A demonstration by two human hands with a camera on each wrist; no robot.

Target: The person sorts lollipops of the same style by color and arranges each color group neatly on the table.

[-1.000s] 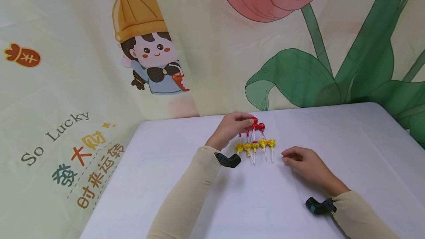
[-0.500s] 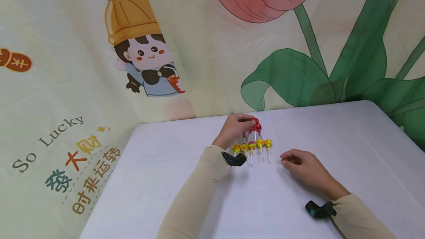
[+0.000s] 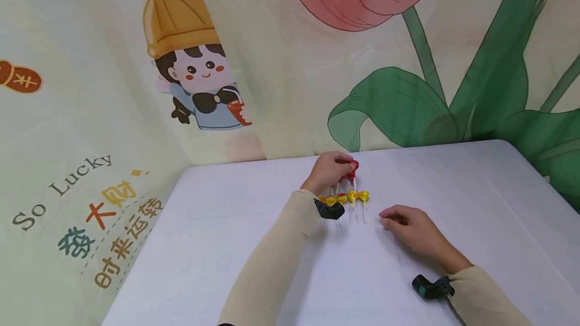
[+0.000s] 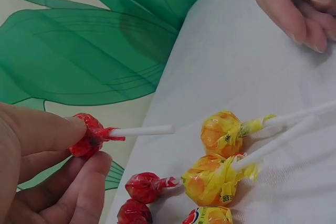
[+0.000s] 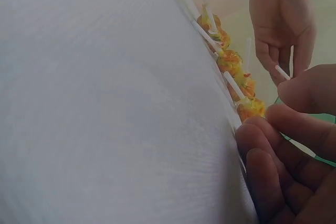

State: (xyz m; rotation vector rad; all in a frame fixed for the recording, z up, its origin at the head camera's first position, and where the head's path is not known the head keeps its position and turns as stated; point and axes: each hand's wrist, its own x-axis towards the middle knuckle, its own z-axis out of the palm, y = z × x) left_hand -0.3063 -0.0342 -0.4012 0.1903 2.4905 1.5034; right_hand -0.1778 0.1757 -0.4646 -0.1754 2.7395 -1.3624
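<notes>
My left hand (image 3: 327,171) pinches a red-wrapped lollipop (image 4: 89,139) by its round head between thumb and fingers, its white stick pointing away from the fingertips. Beneath it on the table lie other red lollipops (image 4: 143,187), partly hidden by the hand in the head view. Nearer to me is a row of yellow-wrapped lollipops (image 3: 352,196), their sticks toward me; the left wrist covers part of this row. To the right of the row, my right hand (image 3: 410,225) rests at the table with loosely curled fingers and nothing held.
A white-covered table (image 3: 190,245) spreads around both hands. Behind its far edge hangs a printed cloth (image 3: 290,89) with a cartoon child, a pink flower and green leaves. Each wrist wears a small black camera (image 3: 432,287).
My left hand has moved a little to the right along the red lollipops, with a red lollipop in its fingers. The right hand stays nearly still. The head view has shifted slightly.
</notes>
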